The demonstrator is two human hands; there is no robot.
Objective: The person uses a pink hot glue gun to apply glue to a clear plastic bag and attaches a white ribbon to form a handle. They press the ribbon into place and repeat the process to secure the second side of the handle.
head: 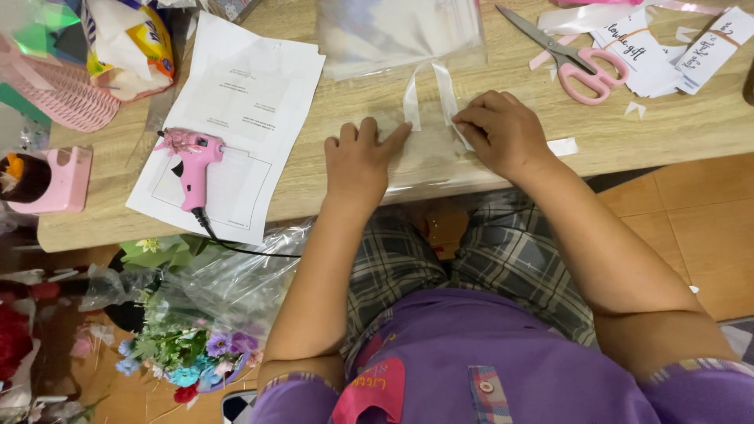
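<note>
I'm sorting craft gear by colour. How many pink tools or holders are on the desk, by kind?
Pink glue gun: 1
Pink-handled scissors: 1
Pink mesh basket: 1
Pink holder at the left edge: 1
Total: 4

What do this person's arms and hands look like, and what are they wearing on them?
Both arms are bare from just above the elbow down. The left hand and right hand wear no gloves, and no rings, watch or bracelets show. Short purple sleeves end in a plaid cuff band. The fingers have short nails without visible polish.
</note>
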